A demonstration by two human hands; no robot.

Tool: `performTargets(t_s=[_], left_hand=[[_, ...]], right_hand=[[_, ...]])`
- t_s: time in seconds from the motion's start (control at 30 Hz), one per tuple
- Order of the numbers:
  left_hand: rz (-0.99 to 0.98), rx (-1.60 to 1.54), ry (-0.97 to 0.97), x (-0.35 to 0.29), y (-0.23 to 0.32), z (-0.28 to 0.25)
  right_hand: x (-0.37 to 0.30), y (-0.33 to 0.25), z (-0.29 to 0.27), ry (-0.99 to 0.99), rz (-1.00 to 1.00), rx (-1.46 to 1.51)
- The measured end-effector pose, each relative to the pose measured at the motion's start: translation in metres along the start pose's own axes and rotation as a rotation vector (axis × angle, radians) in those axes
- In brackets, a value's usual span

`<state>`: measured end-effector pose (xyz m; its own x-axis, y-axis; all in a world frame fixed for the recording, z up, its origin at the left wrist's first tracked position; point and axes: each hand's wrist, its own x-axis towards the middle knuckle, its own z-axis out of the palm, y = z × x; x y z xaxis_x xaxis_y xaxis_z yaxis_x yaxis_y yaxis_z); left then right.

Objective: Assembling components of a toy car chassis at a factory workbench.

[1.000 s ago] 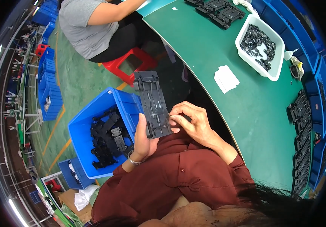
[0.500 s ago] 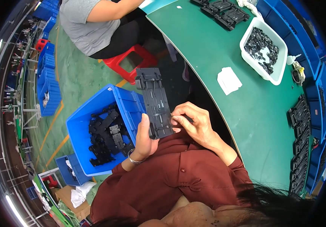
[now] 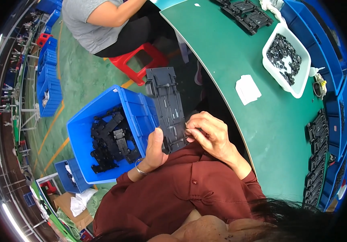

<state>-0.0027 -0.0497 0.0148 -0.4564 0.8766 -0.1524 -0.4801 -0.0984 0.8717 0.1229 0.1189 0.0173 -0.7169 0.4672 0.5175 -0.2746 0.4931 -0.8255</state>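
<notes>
A curved green worktable point(image 3: 238, 52) stands over green floor point(image 3: 76, 76), with possibly shelving at left.

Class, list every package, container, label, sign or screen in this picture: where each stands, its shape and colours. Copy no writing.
Large blue plastic crate: on the floor at the person's left, rectangular, holding black plastic parts.
White rectangular plastic tray: on the green table, filled with small black parts.
White folded paper slip: flat on the green table.
Brown cardboard box: on the floor, lower left, open.
No signs or screens visible.

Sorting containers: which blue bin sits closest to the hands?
The large blue bin of black parts, right beside the left hand; the other blue bins stand farther off.
</notes>
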Motion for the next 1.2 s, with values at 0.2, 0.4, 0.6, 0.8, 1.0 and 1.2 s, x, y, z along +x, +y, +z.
performTargets(t_s=[0.2, 0.4, 0.6, 0.8, 1.0, 1.2], left_hand=[[0.000, -0.007, -0.061, 0.001, 0.000, -0.003], [-0.078, -0.056, -0.042, 0.005, 0.007, 0.006], [-0.029, -0.183, -0.009, 0.006, -0.005, 0.007], [0.025, -0.154, 0.009, 0.004, -0.012, 0.000], [0.012, -0.045, 0.058, 0.002, -0.013, 0.001], [-0.004, -0.083, 0.091, -0.002, -0.025, -0.011]], right_hand=[[0.003, -0.002, -0.003, -0.006, -0.013, -0.041], [0.000, 0.006, -0.001, 0.036, -0.117, -0.136], [0.003, 0.003, -0.001, 0.015, -0.164, -0.185], [0.002, 0.004, 0.000, 0.000, -0.171, -0.173], [-0.001, 0.005, 0.000, -0.005, -0.173, -0.173], [0.001, 0.001, -0.001, -0.027, -0.187, -0.207]])
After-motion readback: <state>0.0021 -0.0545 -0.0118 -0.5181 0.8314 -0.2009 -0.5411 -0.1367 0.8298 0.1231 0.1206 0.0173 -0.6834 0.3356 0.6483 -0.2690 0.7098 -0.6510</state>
